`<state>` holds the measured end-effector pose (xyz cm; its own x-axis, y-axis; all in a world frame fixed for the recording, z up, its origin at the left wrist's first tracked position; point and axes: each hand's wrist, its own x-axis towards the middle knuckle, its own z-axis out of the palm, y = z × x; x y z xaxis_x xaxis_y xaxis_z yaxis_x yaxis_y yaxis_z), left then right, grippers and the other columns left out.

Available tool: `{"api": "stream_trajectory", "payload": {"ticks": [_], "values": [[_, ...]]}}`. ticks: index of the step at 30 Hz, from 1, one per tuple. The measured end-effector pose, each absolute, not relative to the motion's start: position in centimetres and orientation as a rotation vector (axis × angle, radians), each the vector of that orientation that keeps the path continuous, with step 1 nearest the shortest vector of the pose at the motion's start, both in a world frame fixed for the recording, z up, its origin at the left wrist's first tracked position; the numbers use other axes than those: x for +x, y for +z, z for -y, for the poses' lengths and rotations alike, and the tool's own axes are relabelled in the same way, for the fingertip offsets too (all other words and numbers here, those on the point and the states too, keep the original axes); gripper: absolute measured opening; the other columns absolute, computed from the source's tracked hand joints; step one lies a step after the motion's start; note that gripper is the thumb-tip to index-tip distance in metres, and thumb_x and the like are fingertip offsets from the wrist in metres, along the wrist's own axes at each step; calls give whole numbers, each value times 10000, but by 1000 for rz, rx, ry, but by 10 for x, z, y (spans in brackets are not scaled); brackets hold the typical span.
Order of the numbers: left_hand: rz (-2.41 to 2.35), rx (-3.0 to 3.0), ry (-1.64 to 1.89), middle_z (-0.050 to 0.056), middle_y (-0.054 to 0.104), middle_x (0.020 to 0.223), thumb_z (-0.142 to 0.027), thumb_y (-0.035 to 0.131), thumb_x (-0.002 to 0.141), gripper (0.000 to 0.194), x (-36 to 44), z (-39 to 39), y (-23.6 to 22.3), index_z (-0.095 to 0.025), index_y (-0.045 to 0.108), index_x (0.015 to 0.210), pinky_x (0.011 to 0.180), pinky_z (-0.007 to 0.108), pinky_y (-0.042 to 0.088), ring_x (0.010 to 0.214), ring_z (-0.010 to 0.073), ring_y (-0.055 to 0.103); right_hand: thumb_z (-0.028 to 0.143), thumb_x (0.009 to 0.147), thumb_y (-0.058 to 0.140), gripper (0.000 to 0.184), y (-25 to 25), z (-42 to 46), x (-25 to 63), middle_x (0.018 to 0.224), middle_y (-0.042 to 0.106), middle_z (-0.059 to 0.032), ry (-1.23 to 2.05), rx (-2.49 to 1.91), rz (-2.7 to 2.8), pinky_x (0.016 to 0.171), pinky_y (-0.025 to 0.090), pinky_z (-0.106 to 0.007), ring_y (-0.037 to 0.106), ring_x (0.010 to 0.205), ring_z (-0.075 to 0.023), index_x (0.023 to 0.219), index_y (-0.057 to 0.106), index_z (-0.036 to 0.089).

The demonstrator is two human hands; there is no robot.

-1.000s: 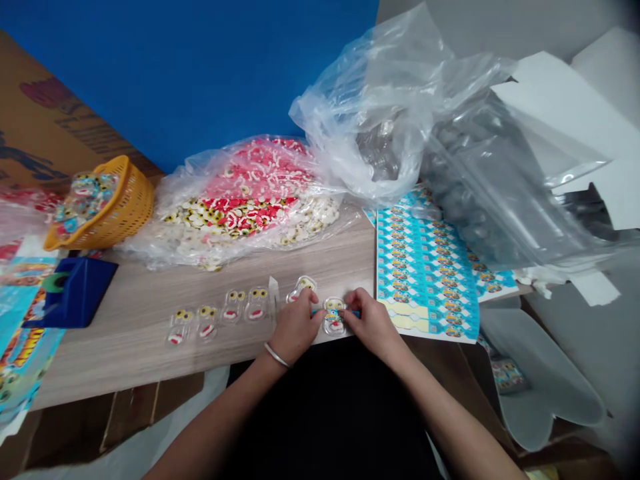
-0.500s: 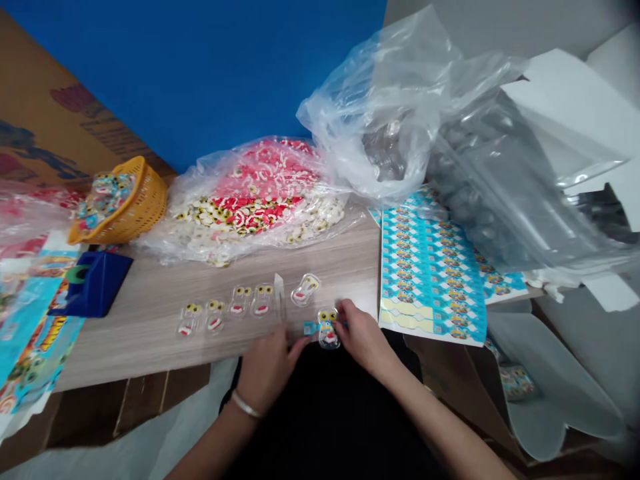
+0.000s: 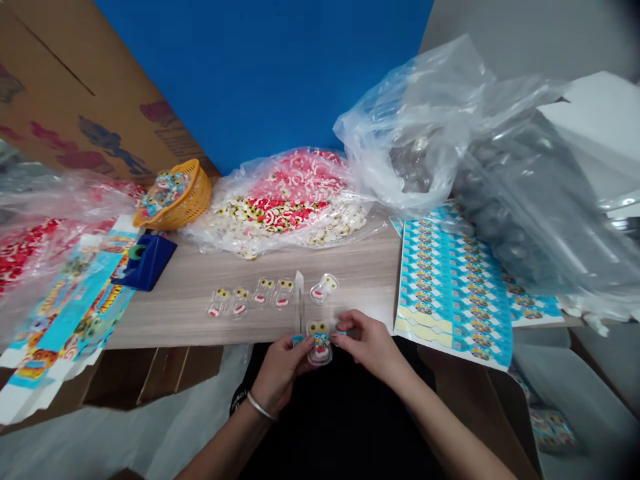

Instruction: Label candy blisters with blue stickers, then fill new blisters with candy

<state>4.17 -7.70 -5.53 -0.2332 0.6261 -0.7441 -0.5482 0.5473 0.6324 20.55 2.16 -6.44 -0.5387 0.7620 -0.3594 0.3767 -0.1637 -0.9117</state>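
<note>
Both my hands hold a clear plastic blister (image 3: 320, 344) with yellow eyes and a blue printed card in it, just past the table's near edge. My left hand (image 3: 283, 373) pinches its left side at a blue tab, and my right hand (image 3: 367, 340) presses its right side. Farther along the wood, several clear blisters with yellow eyes and red mouths (image 3: 250, 297) lie in a row. Another clear blister (image 3: 324, 289) lies tilted near my fingers, beside an upright narrow clear strip (image 3: 299, 301).
The light wood table (image 3: 350, 267) holds a plastic bag of candy-faced pieces (image 3: 285, 200), an orange basket (image 3: 175, 197), a blue box (image 3: 147, 262), printed cards (image 3: 75, 307), and a sheet of blue labels (image 3: 453, 287). Clear bags of plastic trays (image 3: 475, 153) rise at the right.
The blister has moved from the table top to just past its near edge, with the blue card showing in it. My left hand has drawn closer to it, and the whole view has shifted.
</note>
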Motion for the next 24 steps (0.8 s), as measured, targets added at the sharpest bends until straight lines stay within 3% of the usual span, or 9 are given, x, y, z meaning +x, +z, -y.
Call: {"api": "stream_trajectory", "payload": {"ticks": [5, 9, 15, 18, 21, 24], "values": [[-1243, 206, 1238, 27, 716, 722, -342, 826, 681, 251, 40, 47, -22, -132, 724, 773, 632, 246, 551, 632, 126, 639, 475, 787, 706, 329, -40, -39, 220, 616, 570, 37, 2130, -1072, 1352, 402, 210, -181, 357, 422, -34, 756, 602, 165], [-991, 290, 1182, 38, 698, 728, -319, 811, 707, 245, 53, 23, -2, -125, 707, 813, 568, 242, 532, 599, 121, 620, 479, 718, 786, 384, -26, -47, 220, 564, 527, 61, 2269, -855, 1092, 391, 144, -177, 306, 408, -21, 741, 563, 167], [-870, 396, 1042, 23, 656, 668, -313, 777, 754, 214, 63, 11, 4, -135, 671, 811, 548, 224, 503, 564, 115, 618, 441, 600, 878, 473, -27, -54, 215, 518, 487, 91, 2264, -765, 1140, 387, 179, -171, 303, 399, -21, 712, 496, 185], [-861, 385, 1071, 24, 648, 663, -323, 784, 745, 234, 62, 6, -1, -119, 682, 798, 572, 227, 510, 555, 100, 600, 537, 651, 818, 487, -32, -60, 212, 520, 536, 68, 2272, -731, 1164, 390, 205, -175, 359, 389, -39, 713, 476, 195], [-962, 335, 1224, 29, 674, 714, -323, 820, 693, 266, 62, -1, -7, -124, 686, 806, 606, 237, 521, 601, 109, 613, 558, 695, 779, 446, -35, -68, 211, 582, 598, 27, 2149, -810, 1251, 461, 338, -191, 480, 470, -78, 741, 545, 181], [-1177, 295, 1389, 42, 710, 806, -335, 848, 643, 320, 65, -8, -14, -135, 681, 830, 678, 269, 540, 713, 149, 651, 532, 773, 725, 382, -33, -70, 210, 721, 647, -3, 1945, -937, 1275, 635, 448, -240, 572, 649, -126, 897, 648, 179]]}}
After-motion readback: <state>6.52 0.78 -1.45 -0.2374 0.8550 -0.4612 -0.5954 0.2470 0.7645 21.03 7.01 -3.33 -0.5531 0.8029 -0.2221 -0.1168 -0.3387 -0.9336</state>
